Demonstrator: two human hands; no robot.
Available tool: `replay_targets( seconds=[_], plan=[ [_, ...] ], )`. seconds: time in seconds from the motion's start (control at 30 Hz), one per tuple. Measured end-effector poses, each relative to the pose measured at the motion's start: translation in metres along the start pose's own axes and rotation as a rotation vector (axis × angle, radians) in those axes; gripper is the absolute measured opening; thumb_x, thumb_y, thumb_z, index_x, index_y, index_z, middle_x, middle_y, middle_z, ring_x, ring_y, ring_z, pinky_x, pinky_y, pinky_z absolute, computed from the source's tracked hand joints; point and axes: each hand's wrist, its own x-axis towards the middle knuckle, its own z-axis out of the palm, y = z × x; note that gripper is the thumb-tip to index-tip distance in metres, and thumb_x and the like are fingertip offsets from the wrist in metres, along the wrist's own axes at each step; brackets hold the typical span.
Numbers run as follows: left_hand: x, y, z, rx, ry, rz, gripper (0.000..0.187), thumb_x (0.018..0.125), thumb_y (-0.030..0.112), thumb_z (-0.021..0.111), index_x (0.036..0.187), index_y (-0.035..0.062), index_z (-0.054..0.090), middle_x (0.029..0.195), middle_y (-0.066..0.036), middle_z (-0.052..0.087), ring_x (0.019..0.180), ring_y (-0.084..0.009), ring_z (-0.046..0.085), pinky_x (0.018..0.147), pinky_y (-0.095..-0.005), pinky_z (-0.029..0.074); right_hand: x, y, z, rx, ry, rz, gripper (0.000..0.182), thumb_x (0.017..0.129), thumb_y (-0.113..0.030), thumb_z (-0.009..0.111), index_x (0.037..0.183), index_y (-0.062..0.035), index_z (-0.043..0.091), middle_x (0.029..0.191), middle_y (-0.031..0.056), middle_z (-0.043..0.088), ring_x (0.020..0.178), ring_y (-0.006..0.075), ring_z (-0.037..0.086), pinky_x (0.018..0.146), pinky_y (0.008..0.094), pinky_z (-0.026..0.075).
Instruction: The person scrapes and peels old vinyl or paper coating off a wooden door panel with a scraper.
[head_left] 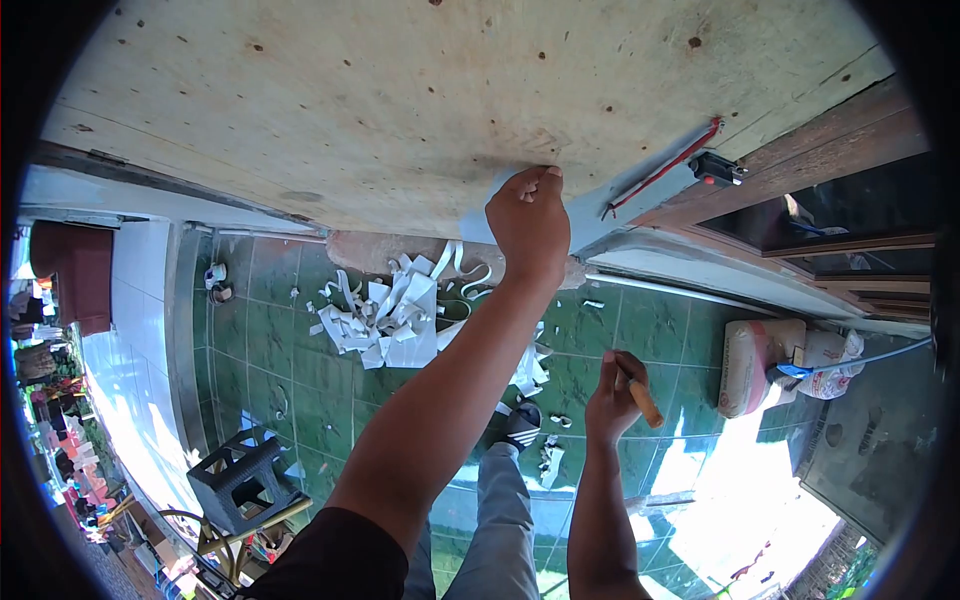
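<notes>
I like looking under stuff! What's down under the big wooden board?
Under the plywood board lie white paper strips on green floor tiles. The left hand hides the edge it grips; farther underneath is covered.

Legible text: none. Plywood board [400, 100], sacks [760, 365] at right, and paper scraps [385, 315] on the floor carry no readable marking.
</notes>
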Motion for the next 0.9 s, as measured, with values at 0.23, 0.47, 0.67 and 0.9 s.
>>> replay_targets(
  seconds=[0.23,0.47,0.67,0.9],
  plan=[
    [-0.008,-0.026,-0.011,0.046,0.062,0.072,0.024,0.095,0.016,0.072,0.095,-0.0072,0.074,0.083,-0.008,0.072,0.076,-0.0120,0.062,0.074,-0.0281,0.048,-0.033,0.004,-0.008,-0.014,-0.006,0.032,0.010,0.092,-0.001,0.075,0.095,0.0007,0.066,0.097,0.0112,0.071,0.086,0.0227,0.069,0.079,0.0342,0.057],
    [-0.005,-0.012,-0.010,0.109,-0.006,0.073,0.030,0.097,0.022,0.074,0.100,-0.0071,0.075,0.086,-0.009,0.074,0.080,-0.0130,0.063,0.077,-0.0291,0.049,-0.060,0.012,-0.014,-0.051,-0.150,0.092,0.014,0.096,-0.002,0.072,0.104,0.0010,0.062,0.107,0.0104,0.067,0.097,0.0196,0.066,0.090,0.0347,0.057],
    [0.006,-0.019,-0.004,0.050,0.015,0.141,0.029,0.094,0.020,0.072,0.098,-0.0083,0.076,0.087,-0.013,0.076,0.082,-0.0174,0.067,0.079,-0.0341,0.050,-0.075,0.009,-0.012,-0.081,-0.153,0.085,0.012,0.094,-0.004,0.074,0.100,-0.0008,0.064,0.101,0.0094,0.069,0.092,0.0210,0.067,0.084,0.0350,0.055],
    [-0.010,-0.028,-0.031,0.138,-0.057,0.014,0.025,0.091,0.017,0.073,0.098,-0.0064,0.076,0.092,-0.009,0.075,0.086,-0.0143,0.065,0.083,-0.0310,0.049,-0.089,0.004,-0.013,-0.087,-0.203,0.149,0.013,0.095,-0.005,0.074,0.102,-0.0010,0.063,0.105,0.0090,0.068,0.096,0.0189,0.066,0.088,0.0343,0.055]
  ],
)
